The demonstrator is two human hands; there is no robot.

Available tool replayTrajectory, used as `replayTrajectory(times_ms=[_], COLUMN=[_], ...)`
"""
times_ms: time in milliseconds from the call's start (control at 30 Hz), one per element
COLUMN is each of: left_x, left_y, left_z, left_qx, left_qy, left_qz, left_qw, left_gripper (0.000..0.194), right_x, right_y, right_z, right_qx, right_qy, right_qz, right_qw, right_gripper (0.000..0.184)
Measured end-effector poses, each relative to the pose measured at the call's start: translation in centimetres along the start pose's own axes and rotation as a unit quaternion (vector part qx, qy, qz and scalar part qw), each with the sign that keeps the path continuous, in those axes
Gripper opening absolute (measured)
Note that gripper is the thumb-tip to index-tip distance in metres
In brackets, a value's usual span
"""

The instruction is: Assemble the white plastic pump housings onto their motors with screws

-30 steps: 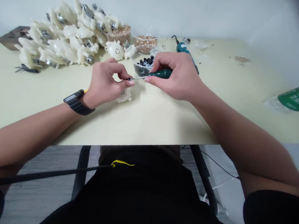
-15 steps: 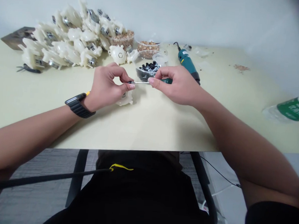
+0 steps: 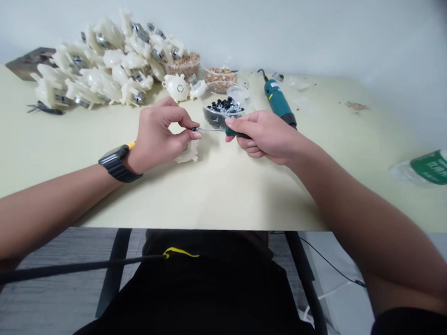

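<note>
My right hand (image 3: 264, 134) is wrapped round the green handle of a screwdriver (image 3: 233, 133), its thin metal shaft pointing left. At the shaft's tip, my left hand (image 3: 165, 127) pinches a small black part (image 3: 194, 129) between thumb and forefinger; its exact kind is too small to make out. Partly hidden behind the left fingers, a cream plastic piece (image 3: 189, 153) lies on the table. Just beyond both hands stands a clear tub (image 3: 215, 119) of small black and silvery parts.
A heap of cream plastic housings (image 3: 101, 76) with metal motors fills the back left, pliers (image 3: 45, 108) before it. Two tubs of brownish bits (image 3: 220, 80) stand behind. A teal power tool (image 3: 277, 98) lies back right; a green-labelled bottle (image 3: 435, 166) lies far right.
My right hand has shifted its grip on the screwdriver, from fingertips at the shaft to fingers wrapped round the handle. My left hand keeps its pinch. The whole view has shifted slightly.
</note>
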State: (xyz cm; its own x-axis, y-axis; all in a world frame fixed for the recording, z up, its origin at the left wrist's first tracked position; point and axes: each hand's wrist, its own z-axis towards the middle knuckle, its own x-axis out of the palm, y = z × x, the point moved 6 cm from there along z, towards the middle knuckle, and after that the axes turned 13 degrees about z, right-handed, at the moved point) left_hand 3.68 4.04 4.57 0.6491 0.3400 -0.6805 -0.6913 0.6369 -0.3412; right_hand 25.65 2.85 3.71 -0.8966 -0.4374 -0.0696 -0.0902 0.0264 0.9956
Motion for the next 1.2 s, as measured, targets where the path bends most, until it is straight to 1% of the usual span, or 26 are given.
replayTrajectory(times_ms=[133,300,433,567,700,800,967,1200], left_x=[0.1,0.0,-0.1,-0.3,-0.2,-0.1,0.0,0.1], left_y=[0.1,-0.2,-1.0,-1.0,-0.7,-0.5,-0.3,-0.2], left_z=[0.0,0.0,-0.2,-0.4,-0.6,-0.7,-0.7,-0.8], left_qx=[0.014,0.035,0.045,0.025,0.027,0.032,0.037,0.050], left_qy=[0.010,-0.002,-0.006,-0.010,-0.036,-0.049,-0.043,-0.048], left_qz=[0.001,0.007,0.008,0.010,-0.021,-0.034,-0.025,-0.023], left_qw=[1.000,0.999,0.999,1.000,0.999,0.998,0.998,0.997], left_gripper=[0.026,0.030,0.026,0.028,0.018,0.017,0.024,0.022], right_x=[-0.2,0.0,0.3,0.1,-0.2,-0.1,0.0,-0.1], right_y=[-0.1,-0.4,-0.1,-0.1,-0.3,-0.4,-0.2,-0.4], right_z=[0.1,0.0,-0.2,-0.3,-0.2,-0.2,-0.6,-0.6], right_qx=[0.015,0.053,0.047,0.045,0.053,0.068,0.091,0.094], right_qy=[0.005,0.026,0.031,0.011,-0.001,-0.003,-0.019,-0.018], right_qz=[0.010,0.064,0.072,0.040,0.028,0.047,0.075,0.080], right_qw=[1.000,0.996,0.996,0.998,0.998,0.997,0.993,0.992], right_gripper=[0.061,0.054,0.053,0.057,0.058,0.054,0.042,0.040])
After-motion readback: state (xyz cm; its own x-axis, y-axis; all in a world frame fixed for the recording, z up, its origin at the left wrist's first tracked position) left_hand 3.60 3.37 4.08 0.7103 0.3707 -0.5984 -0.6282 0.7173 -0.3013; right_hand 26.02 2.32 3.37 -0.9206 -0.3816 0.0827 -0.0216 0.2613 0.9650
